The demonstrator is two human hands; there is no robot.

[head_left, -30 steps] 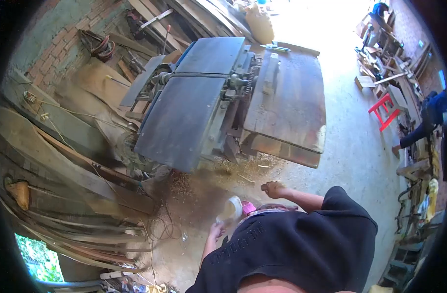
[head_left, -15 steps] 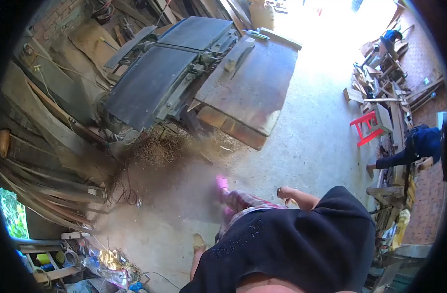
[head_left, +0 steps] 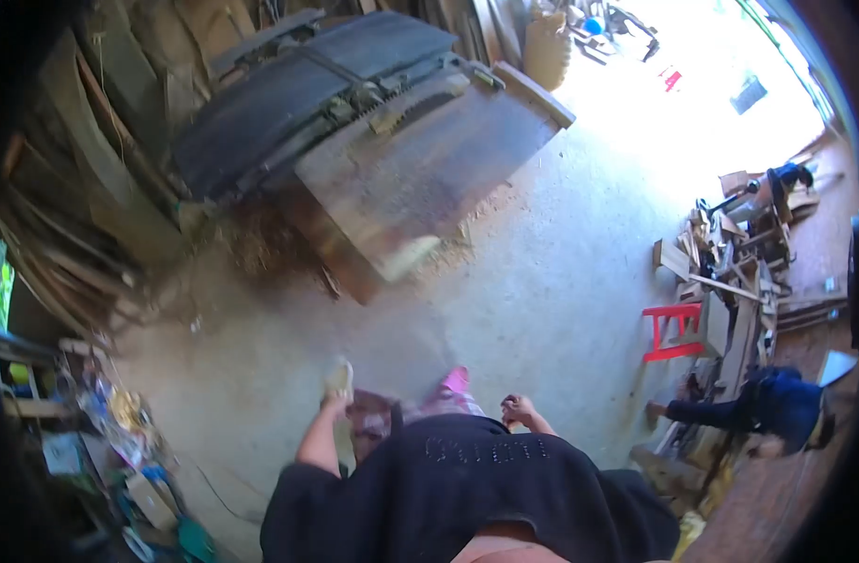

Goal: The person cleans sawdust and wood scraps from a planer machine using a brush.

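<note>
My left hand [head_left: 338,383] hangs low in front of my body, blurred. Something pale beige covers or fills it; whether this is a glove or a held thing cannot be made out, and the fingers do not show. On the other side, my right hand [head_left: 517,410] hangs beside my leg with its fingers curled. A small yellowish patch shows under those fingers, too small to name. Neither hand touches the woodworking machine [head_left: 260,122] or the wooden-topped table [head_left: 420,178] ahead.
Wood shavings [head_left: 260,249] lie below the machine. Long boards [head_left: 92,141] lean at the left. Clutter [head_left: 120,413] covers the lower left floor. At right are a red stool [head_left: 672,331], scrap wood [head_left: 730,244] and a person in dark clothes [head_left: 777,408] bending over.
My view has turned and shifted, so the machine sits higher and farther left. Both arms now show more fully in front of me. The person at the right is still bent over.
</note>
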